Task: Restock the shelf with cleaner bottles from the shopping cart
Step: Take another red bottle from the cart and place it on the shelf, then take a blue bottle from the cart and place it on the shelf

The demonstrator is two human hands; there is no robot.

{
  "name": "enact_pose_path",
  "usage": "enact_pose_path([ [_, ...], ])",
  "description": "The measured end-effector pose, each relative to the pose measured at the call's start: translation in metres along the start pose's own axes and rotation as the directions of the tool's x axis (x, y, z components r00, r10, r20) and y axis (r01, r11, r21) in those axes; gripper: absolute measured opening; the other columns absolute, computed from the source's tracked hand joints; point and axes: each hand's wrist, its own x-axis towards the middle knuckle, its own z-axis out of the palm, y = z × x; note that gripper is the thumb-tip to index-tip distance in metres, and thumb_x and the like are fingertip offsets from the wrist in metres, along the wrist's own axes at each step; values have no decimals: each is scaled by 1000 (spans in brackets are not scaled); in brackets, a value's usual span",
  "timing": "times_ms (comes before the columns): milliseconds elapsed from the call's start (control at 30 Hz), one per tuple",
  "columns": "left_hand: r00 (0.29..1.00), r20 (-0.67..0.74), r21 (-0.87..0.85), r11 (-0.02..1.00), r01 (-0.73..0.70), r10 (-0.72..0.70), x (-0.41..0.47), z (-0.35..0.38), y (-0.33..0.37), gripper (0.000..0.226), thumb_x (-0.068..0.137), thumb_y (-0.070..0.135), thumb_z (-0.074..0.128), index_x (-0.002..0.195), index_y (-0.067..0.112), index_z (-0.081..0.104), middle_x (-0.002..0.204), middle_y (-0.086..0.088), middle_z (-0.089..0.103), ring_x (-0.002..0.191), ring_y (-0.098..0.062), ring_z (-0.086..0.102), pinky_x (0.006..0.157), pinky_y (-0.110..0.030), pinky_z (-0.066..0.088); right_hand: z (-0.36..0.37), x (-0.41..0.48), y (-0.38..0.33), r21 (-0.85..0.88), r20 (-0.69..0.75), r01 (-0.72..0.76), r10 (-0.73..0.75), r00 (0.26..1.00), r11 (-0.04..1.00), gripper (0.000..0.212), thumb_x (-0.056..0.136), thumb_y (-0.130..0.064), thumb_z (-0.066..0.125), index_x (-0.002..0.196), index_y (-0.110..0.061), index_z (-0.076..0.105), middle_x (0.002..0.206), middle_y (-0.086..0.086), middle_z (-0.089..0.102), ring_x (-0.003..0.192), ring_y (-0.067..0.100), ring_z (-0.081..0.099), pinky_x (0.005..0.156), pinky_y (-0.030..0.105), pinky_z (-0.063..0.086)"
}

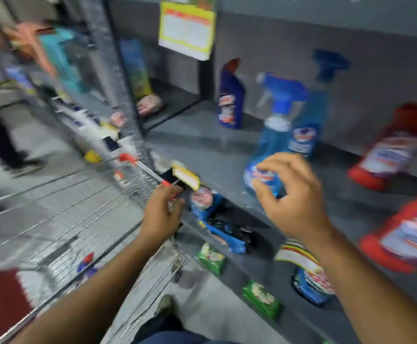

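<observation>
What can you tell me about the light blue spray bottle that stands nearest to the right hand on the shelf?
The spray bottle looks like clear plastic holding light blue liquid, with a blue trigger head, a white nozzle tip and a white collar. A blue and red label sits low on its front. It stands upright on the grey shelf, near the front edge, with another blue sprayer just behind. The right hand is open in front of its base; blur hides whether fingers touch it.

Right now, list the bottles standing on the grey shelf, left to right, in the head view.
Dark blue bottle with red cap → light blue spray bottle, by the right hand → second blue spray bottle behind it → red bottle → another red bottle at the frame edge.
</observation>
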Motion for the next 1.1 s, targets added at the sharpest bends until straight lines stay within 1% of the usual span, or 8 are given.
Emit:
enact_pose_path([
  [133, 872, -178, 204, 849, 487, -457, -1, -82, -138, 41, 83, 8, 64, 123, 5, 55, 115, -26, 63, 106, -43, 57, 95, -43, 43, 131, 0, -30, 107, 493, -189, 113, 862, 976, 31, 77, -15, 75, 107, -12, 70, 113, 9, 62, 108, 25, 61, 98, 31, 45],
  [300, 434, -115, 177, 412, 894, -893, -52, -146, -257, 51, 81, 9, 63, 129, 3, 48, 126, -30, 58, 115, -43, 56, 96, -41, 45, 292, 21, -83, 103, 796, -208, 44, 604, 973, 38, 78, -20, 71, 115, -17, 66, 122, 11, 59, 110, 28, 58, 98, 28, 39],
  [433, 221, 122, 253, 246, 936, -968, -89, -151, -303, 70, 80, 12, 70, 137, -6, 33, 137, -31, 47, 122, -40, 51, 102, -43, 44, 420, 12, -110, -28, 976, -205, 71, 206, 978, 50, 82, -30, 67, 129, -22, 54, 134, 11, 53, 123, 27, 51, 100, 29, 38],
  [533, 43, 303, 217, 113, 970, -952, -99, -147, -327, 61, 90, 4, 59, 141, -3, 27, 146, -22, 38, 107, -17, 58, 84, -17, 53, 505, -20, -123, -69, 995, -124, 59, -84, 990, 55, 82, -31, 69, 132, -16, 51, 132, 14, 59, 123, 30, 54, 95, 29, 41],
  [633, 45, 419, 119, 104, 987, -907, -106, -135, -344, 27, 98, -7, 38, 105, 15, 51, 120, -12, 46, 43, 7, 55, 33, -4, 39, 561, -63, -130, -72, 969, -81, 50, -242, 994, 49, 82, -27, 68, 127, -14, 54, 127, 13, 63, 117, 31, 59, 81, 25, 39],
  [800, -55, 368, 178, 12, 984, -928, -151, -101, -394, 59, 73, 14, 78, 124, 5, 50, 118, -15, 62, 103, -21, 62, 89, -32, 52, 617, -141, -130, -45, 901, -7, 37, -431, 999, 39, 86, -29, 62, 119, -8, 60, 125, 19, 63, 116, 35, 59, 89, 32, 46],
  [933, -27, 333, 214, 48, 976, -943, -164, -85, -411, 62, 70, 30, 76, 123, 8, 50, 117, -18, 64, 104, -31, 62, 91, -41, 52, 636, -188, -127, -238, 855, -89, 165, -491, 967, 48, 84, -51, 63, 112, -12, 64, 114, 13, 68, 103, 33, 63, 82, 32, 49],
  [1100, -25, 289, 285, 61, 957, -957, -167, -77, -419, 79, 43, 27, 92, 108, 16, 49, 99, -9, 72, 91, -31, 67, 80, -40, 56, 643, -215, -117, -467, 854, -283, 344, -391, 838, 45, 73, -46, 76, 96, -9, 64, 96, 10, 69, 87, 28, 65, 74, 34, 52],
])
